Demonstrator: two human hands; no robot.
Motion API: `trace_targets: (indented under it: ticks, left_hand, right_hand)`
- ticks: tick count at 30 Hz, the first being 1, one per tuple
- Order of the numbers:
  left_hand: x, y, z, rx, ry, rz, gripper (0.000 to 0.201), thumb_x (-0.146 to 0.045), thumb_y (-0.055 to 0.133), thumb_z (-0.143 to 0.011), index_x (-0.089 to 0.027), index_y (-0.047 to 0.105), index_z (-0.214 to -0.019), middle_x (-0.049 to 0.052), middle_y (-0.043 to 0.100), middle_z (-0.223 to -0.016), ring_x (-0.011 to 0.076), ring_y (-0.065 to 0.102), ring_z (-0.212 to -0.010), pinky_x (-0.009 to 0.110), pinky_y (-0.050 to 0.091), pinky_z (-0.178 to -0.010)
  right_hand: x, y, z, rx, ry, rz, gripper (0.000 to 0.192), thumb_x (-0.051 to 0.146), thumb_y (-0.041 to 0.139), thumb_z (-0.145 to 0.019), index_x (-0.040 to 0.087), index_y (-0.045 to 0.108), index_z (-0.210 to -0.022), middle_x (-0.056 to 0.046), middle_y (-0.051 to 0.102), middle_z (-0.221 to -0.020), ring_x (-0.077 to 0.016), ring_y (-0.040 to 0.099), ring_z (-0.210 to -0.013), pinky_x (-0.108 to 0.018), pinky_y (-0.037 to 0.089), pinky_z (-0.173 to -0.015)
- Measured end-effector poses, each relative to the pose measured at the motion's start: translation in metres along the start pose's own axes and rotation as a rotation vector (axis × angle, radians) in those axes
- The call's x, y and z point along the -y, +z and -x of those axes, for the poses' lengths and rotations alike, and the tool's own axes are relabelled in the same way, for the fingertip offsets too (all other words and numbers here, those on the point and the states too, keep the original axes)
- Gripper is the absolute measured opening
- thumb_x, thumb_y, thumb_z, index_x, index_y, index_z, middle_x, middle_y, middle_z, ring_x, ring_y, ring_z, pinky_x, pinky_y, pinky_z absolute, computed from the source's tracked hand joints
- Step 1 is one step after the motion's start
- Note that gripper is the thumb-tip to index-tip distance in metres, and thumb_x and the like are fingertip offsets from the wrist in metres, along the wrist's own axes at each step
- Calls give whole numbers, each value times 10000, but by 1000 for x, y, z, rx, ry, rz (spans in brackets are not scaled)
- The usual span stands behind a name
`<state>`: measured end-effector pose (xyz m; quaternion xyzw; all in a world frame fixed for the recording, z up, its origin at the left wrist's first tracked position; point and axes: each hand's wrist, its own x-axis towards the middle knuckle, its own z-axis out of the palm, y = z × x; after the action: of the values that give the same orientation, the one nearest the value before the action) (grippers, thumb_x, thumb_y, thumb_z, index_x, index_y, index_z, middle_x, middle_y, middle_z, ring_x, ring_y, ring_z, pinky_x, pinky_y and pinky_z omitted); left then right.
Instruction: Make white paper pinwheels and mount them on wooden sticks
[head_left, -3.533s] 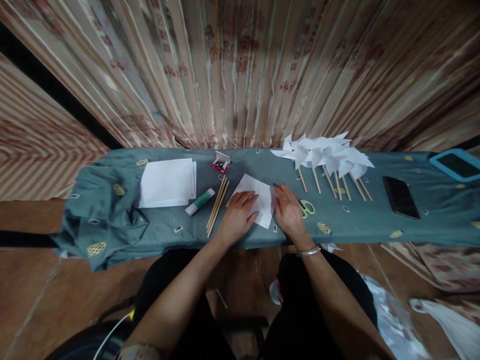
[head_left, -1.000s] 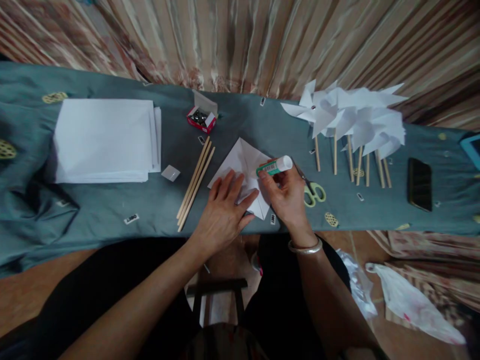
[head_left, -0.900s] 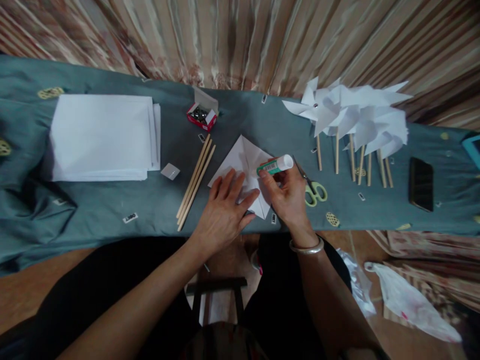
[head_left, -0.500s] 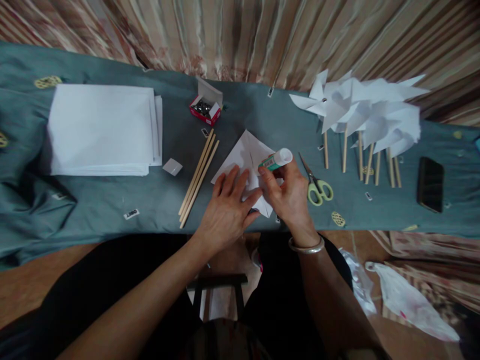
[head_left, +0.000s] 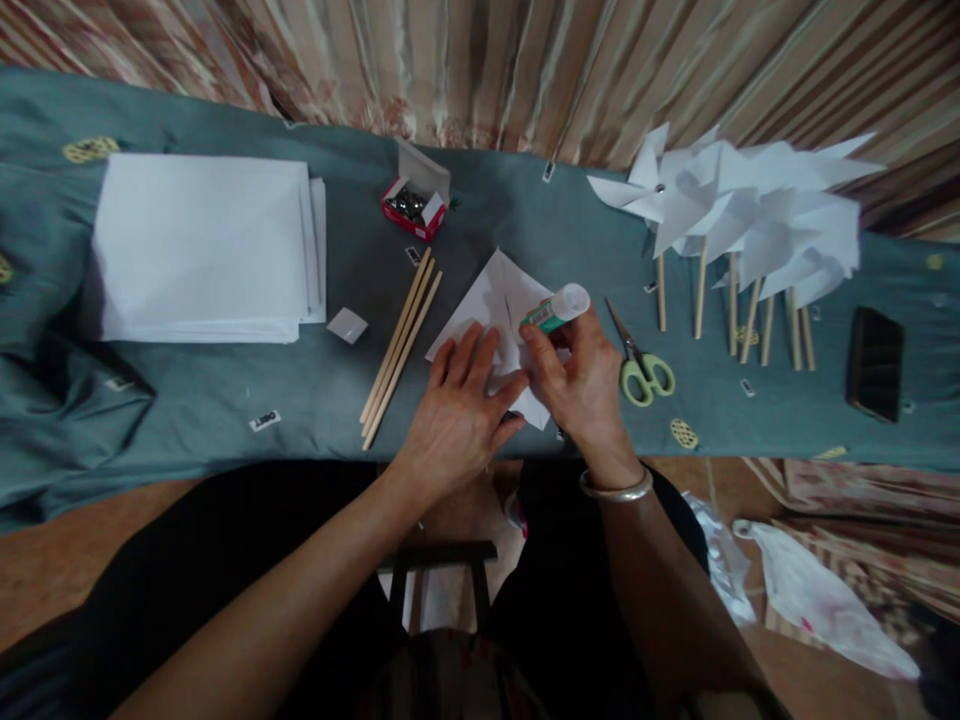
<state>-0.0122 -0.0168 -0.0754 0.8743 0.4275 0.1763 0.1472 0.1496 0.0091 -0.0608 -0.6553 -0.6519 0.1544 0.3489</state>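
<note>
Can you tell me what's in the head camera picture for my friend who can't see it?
A person's right hand holds a glue stick over a folded white paper that the left hand presses flat on a teal cloth. Nearby lie wooden sticks, green scissors, stacked paper and finished paper pinwheels.

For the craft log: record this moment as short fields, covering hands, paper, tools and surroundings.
Left hand: flat on the folded paper square, pressing it down
Right hand: grips a glue stick, lower end at the paper
Left of hands: wooden sticks, paper stack, open red box
Right of hands: green-handled scissors, finished paper pinwheels, dark phone
Surface: grey-green cloth
</note>
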Motion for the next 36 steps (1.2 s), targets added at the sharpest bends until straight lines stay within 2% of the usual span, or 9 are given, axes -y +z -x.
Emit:
trace_targets:
  ticks: [8, 14, 22, 36]
  left_hand:
    - [-2, -2, -1, 5, -13, -13, 449, -399, 665, -866, -226, 586, -1273, 168, 368, -1549, 408, 269, -1459, 649, 289, -1128]
    - [-3, -3, -1, 5, -12, -13, 442, -378, 678, -858, -210, 596, -1258, 191, 381, -1534, 420, 275, -1455, 647, 290, -1129]
    - [-2, -3, 0, -6, -8, -16, 455, -390, 671, -860, -210, 592, -1270, 188, 398, -1527, 424, 303, -1443, 650, 302, -1123]
    - [-1, -2, 0, 11, -11, -14, 472, -413, 649, -875, -225, 566, -1300, 171, 358, -1556, 406, 265, -1463, 645, 276, -1138]
  right_hand:
    - [4, 1, -1, 30, 37, -4, 278, 470, 577, -898, 217, 566, -1011, -37, 693, -788, -232, 665, -728, -362, 493, -688]
    - [6, 1, -1, 28, 14, -20, 270, 481, 567, -897, 229, 562, -993, -18, 689, -743, -213, 654, -664, -338, 488, -627]
    - [5, 1, 1, 55, -41, -10, 244, 468, 550, -915, 236, 537, -988, -26, 686, -765, -222, 663, -718, -348, 506, -668]
    - [3, -4, 5, 97, 1, -54, 241, 463, 556, -909, 236, 556, -991, -10, 674, -747, -210, 650, -692, -327, 481, -615]
